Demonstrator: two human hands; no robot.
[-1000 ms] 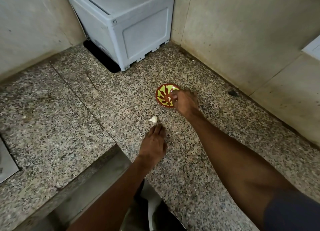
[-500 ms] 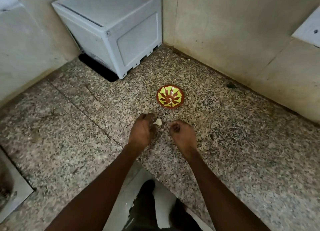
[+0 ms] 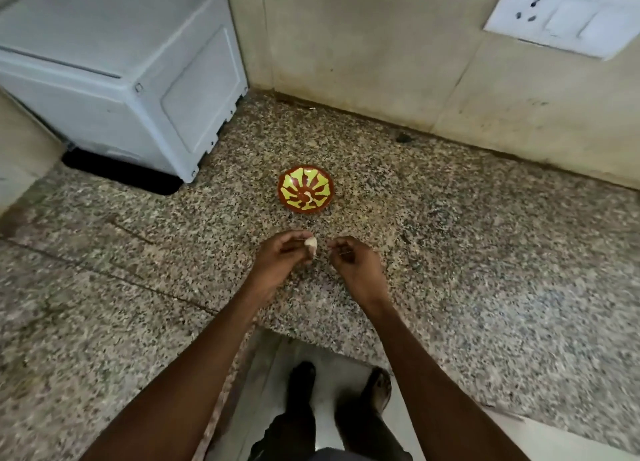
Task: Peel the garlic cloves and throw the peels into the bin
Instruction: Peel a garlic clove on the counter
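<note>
Speckled granite counter [image 3: 485, 270] runs into a tiled corner; its near edge drops off just behind the wrists, with bare stone to the right. Left hand [image 3: 277, 263] pinches a garlic clove [image 3: 310, 244] at its fingertips. Right hand [image 3: 356, 266] sits just beside it, fingers curled; whether they hold a peel is unclear. Painted bowl [image 3: 305, 189] lies beyond, its contents indistinct. Grey appliance [image 3: 121, 72] blocks the back left, cut off by the frame.
</note>
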